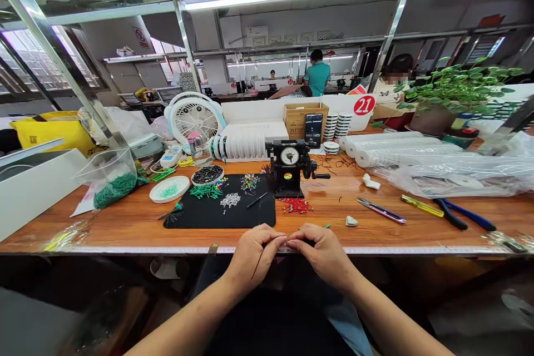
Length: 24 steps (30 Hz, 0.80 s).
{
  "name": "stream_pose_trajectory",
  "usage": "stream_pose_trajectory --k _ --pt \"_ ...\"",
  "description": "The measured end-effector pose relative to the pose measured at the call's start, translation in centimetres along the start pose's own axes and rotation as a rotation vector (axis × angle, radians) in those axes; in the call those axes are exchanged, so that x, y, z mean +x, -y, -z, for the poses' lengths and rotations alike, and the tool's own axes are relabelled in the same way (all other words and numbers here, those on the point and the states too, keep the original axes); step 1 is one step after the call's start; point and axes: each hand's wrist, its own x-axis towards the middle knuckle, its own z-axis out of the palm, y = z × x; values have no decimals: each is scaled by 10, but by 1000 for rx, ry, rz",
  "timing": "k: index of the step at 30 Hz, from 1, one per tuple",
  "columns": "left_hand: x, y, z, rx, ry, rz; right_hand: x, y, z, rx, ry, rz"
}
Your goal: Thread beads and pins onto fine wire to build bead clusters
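My left hand (256,256) is closed in a pinch at the table's front edge, with a thin dark strand (257,266) running down across its palm side. Facing it, my right hand (323,253) is pinched too, its fingertips nearly meeting the left ones. Whatever lies between the fingertips is too small to make out. Just beyond the hands, a black mat (200,214) carries small silvery pieces (230,200), green pieces (207,190), and colourful beaded pins (249,182). Red pieces with green tips (295,206) lie beside the mat, in front of a black hand-cranked counter (291,164).
Pliers (463,214), a yellow screwdriver (422,206) and a utility knife (380,210) lie at right, before plastic-wrapped rolls (400,150). White spools (246,146) extend left of the counter. Dishes of green beads (169,189) and black pieces (207,174) stand at left. Other people sit or stand farther back.
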Motion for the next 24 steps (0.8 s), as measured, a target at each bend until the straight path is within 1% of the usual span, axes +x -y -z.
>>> stream_pose_trajectory --k 2,6,7,9,11,13,16,24 --pt "1 -1 7 -65 -5 34 0 0 1 -14 1 -3" --pt "-2 3 22 -202 -138 184 -2 2 2 -7 14 -28" --pt "-3 5 25 -247 -156 225 -2 3 3 -5 19 -30" --pt "-8 9 29 -369 -166 305 -2 3 3 -11 28 -31" --pt "-12 12 31 -492 -168 352 -3 2 3 -17 40 -22" --pt "-15 14 32 -571 -194 369 -3 0 2 -19 47 -13" --pt "-18 15 34 -612 -238 376 -2 -1 2 -31 54 -19" --pt "-20 18 35 -684 -262 377 -3 0 3 -23 67 -87"
